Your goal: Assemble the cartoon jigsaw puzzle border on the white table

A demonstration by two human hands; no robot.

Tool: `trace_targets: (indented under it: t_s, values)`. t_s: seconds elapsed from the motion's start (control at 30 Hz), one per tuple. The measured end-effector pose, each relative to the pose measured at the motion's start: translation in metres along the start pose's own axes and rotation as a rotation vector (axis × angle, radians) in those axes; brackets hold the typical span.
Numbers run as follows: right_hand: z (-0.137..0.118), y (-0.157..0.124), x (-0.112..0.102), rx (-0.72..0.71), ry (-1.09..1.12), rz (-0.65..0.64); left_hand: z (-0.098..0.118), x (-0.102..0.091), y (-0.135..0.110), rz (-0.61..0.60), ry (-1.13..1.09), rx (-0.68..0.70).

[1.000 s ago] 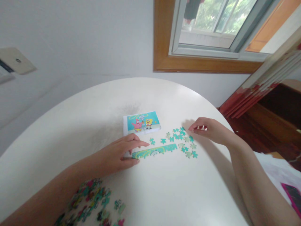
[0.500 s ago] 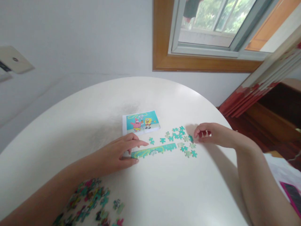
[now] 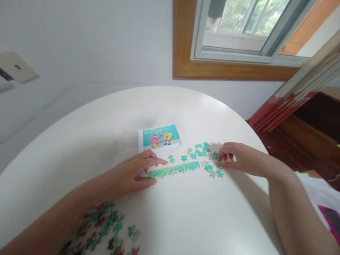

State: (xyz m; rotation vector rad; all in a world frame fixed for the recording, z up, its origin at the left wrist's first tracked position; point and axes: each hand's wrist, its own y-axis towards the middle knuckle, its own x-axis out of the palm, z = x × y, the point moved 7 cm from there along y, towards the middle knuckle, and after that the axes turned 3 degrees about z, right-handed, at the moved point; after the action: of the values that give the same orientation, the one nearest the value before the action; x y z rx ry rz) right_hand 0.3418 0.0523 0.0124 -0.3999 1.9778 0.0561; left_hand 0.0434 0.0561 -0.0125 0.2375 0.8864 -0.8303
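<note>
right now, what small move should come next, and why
I'd probably pick up one loose teal piece with the right hand: that hand is at the edge of the loose group, which lies near the right end of the joined strip, while the left hand is at its left end.

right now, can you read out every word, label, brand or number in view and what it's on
No readable text anywhere.
Picture sheet: cartoon figures, no legible words.
Assembled puzzle strip: printed artwork, no legible words.
Wall plate: small dark round mark, too blurred to read.
Pink-edged object: cut off by the frame, nothing legible.
</note>
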Motion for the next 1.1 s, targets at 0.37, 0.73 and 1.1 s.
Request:
trace_targets:
  t_s: [0.37, 0.73, 1.1]
  values:
    - [-0.01, 0.0, 0.003, -0.076, 0.019, -0.055, 0.001, 0.0, 0.0, -0.002, 0.005, -0.009]
    - [-0.014, -0.002, 0.003, -0.046, 0.067, -0.089, 0.004, -0.001, -0.001, 0.008, 0.011, 0.023]
    - [-0.013, -0.005, -0.001, -0.026, 0.037, -0.076, 0.003, -0.001, -0.001, 0.001, -0.007, 0.002]
